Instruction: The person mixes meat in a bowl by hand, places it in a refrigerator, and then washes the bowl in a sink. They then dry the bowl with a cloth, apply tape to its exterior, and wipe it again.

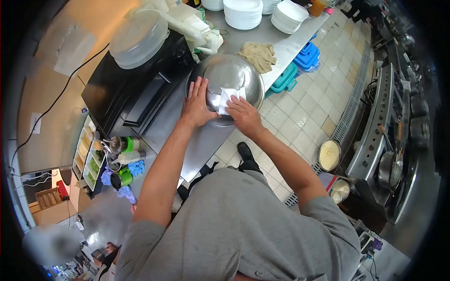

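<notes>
A large stainless steel mixing bowl (225, 70) lies upside down at the edge of the steel counter, its rounded base facing up. My left hand (196, 105) rests flat against the bowl's near left side, fingers stretched out and thumb apart. On the right side of the base, my right hand (244, 114) presses a folded white paper towel (227, 97) against the metal. The fingers of that hand are bent over the towel, which partly hides beneath them. A crumpled beige cloth (259, 56) sits just beyond the bowl.
Left of the bowl stands a black oven-like appliance (136, 89) with clear plastic lids (139, 40) on top. Stacked white plates (243, 13) line the back. Squeeze bottles (131, 157) stand at left. A stove (375, 126) and a yellowish-filled pot (330, 155) are at right. Another person appears lower left.
</notes>
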Tool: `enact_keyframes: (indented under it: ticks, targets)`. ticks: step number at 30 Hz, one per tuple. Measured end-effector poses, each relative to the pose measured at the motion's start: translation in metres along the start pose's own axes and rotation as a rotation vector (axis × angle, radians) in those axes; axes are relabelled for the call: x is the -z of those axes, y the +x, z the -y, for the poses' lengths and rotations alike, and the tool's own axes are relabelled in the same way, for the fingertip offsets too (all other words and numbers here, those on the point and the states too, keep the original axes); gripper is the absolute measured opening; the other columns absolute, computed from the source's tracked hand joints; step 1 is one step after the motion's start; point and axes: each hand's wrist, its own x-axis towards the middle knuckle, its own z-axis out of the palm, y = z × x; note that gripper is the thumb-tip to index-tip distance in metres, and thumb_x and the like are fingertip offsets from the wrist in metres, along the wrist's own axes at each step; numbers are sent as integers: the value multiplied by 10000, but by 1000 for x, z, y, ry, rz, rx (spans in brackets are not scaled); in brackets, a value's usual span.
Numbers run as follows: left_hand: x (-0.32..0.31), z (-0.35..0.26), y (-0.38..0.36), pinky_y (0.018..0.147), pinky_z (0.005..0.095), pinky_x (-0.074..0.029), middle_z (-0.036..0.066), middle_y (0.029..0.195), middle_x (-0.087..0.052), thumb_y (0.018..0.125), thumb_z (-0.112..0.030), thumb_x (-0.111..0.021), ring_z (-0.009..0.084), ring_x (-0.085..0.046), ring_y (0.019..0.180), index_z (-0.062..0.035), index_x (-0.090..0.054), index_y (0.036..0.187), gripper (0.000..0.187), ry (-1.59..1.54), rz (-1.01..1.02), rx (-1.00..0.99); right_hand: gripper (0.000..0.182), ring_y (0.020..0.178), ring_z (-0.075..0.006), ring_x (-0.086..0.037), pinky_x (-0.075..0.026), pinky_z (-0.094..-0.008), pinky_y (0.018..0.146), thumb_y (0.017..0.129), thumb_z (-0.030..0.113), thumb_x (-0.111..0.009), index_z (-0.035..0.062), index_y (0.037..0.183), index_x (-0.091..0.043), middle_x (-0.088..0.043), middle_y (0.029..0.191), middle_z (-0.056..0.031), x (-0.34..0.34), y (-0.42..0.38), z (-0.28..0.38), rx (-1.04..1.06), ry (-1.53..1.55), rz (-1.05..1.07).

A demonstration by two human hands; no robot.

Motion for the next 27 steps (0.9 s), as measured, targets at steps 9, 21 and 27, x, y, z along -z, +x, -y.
enact_keyframes:
  ticks: [9, 21, 27]
  targets:
    - [7, -25, -10, 1171, 680, -230, 40, 1691, -58, 597, -360, -943, 286, -59, 1556, -167, -143, 1600, 1297, -51, 63, 158, 181, 987, -317, -709, -553, -364, 866, 912, 14, -631, 21, 1075, -709, -723, 1069, -165, 68, 2, -34, -697, 347, -219]
    - [3, -25, -9, 1168, 683, -229, 24, 1692, -40, 606, -367, -938, 277, -40, 1559, -171, -143, 1600, 1288, -56, 49, 162, 241, 866, -292, -565, -439, -430, 727, 792, 41, -666, 90, 1017, -734, -597, 893, -73, -1, 19, -8, -298, -19, -225]
    - [4, -24, -14, 1163, 688, -236, 32, 1690, -44, 609, -374, -937, 284, -44, 1557, -170, -135, 1600, 1290, -45, 41, 148, 360, 903, -259, -536, -433, -383, 773, 862, 97, -565, -4, 1195, -660, -559, 937, -65, 4, 14, 17, -209, -162, -10]
